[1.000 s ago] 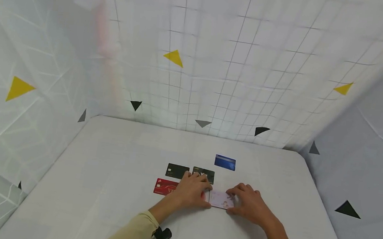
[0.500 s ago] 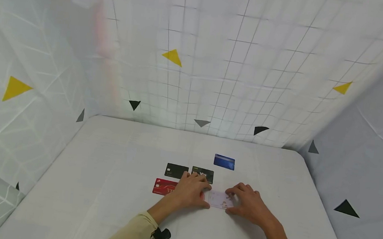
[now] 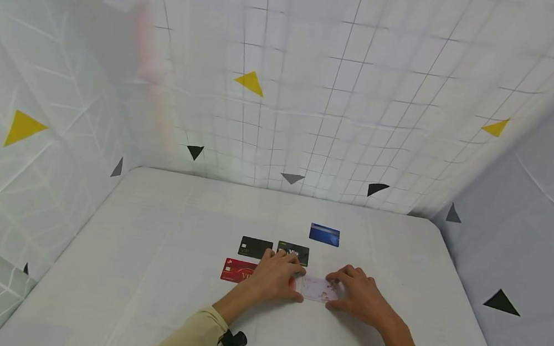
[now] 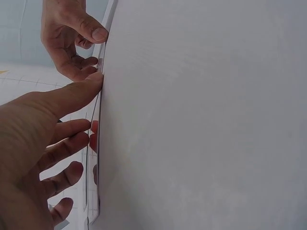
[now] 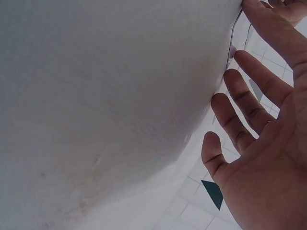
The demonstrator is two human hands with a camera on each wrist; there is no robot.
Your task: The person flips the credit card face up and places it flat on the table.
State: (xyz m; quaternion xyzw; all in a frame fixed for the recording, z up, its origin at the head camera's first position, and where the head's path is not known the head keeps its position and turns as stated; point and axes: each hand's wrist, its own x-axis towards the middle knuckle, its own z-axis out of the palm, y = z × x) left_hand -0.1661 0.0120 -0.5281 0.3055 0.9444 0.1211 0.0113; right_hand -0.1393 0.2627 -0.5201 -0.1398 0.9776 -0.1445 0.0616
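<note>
A pale pink card (image 3: 317, 289) with a small printed picture lies on the white table between my hands. My left hand (image 3: 274, 278) has its thumb and index finger at the card's left corners, lower and upper edge. At the right end my right hand (image 3: 360, 296) pinches the same card between thumb and index finger. The left palm hovers over the red card (image 3: 237, 270) and a patch of red, mostly hidden, beside the pink card. In the left wrist view the left hand (image 4: 53, 129) shows its thumb and fingertips against a thin edge.
Two black cards, a left one (image 3: 255, 247) and a right one (image 3: 294, 247), lie behind the red card. A blue card (image 3: 324, 235) lies farther back, to the right. The white table (image 3: 162, 273) stands between fabric walls with triangles on them.
The view shifts very slightly to the left. Both hands stay at the pink card, which looks paler now; the other cards have not moved.
</note>
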